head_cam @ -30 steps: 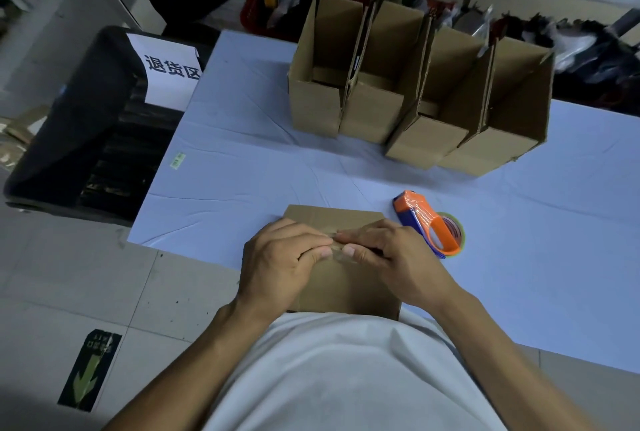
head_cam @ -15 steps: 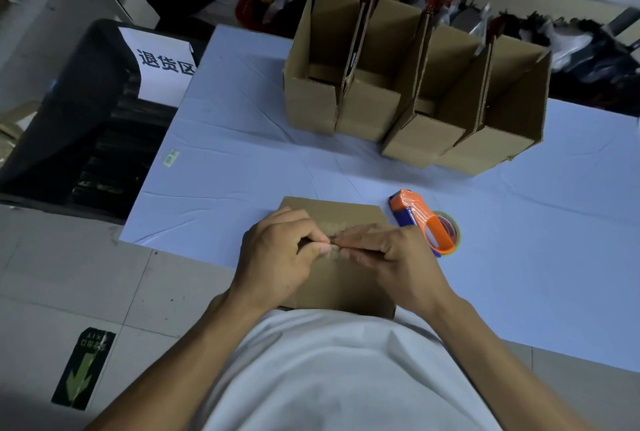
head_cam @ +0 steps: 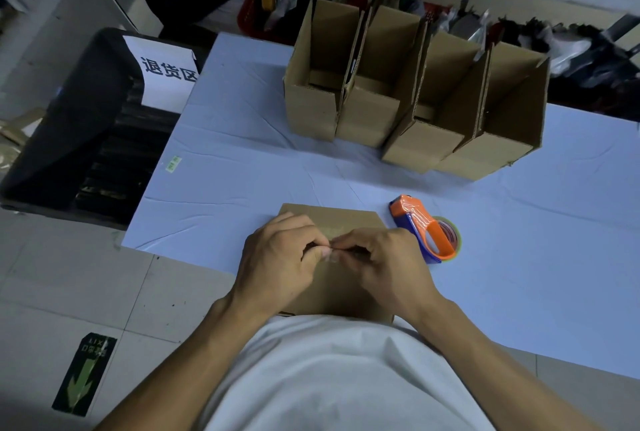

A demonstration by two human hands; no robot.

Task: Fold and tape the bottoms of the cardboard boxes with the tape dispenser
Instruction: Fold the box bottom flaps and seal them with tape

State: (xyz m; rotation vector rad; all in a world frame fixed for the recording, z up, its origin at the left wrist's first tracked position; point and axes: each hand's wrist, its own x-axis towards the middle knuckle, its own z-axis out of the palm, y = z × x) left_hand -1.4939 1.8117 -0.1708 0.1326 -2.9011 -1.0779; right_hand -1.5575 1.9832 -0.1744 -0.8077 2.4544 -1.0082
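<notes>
The counter [head_cam: 242, 153] is wide, under a pale blue sheet creased here and there, and it runs from the person's waist out to a cluttered shelf at the back. Off its left edge sits a big black bin [head_cam: 69, 125] with a white sign [head_cam: 162, 77] printed in dark characters. Toward the far side of the counter four open cardboard boxes [head_cam: 415, 119] stand pressed together in a row, flaps up. Right at the near edge, against the person's white shirt [head_cam: 329, 378], lies the box [head_cam: 332, 285] being worked on, its closed side up. The left hand [head_cam: 280, 257] and right hand [head_cam: 384, 261] meet over its middle, fingers curled, fingertips pinching at a small bit of clear tape [head_cam: 331, 255] on the seam. Just to the right of the box, near the right hand but not touched, the orange and blue tape dispenser [head_cam: 424, 231] lies on its side. A small green sticker [head_cam: 173, 164] sits near the left edge.
</notes>
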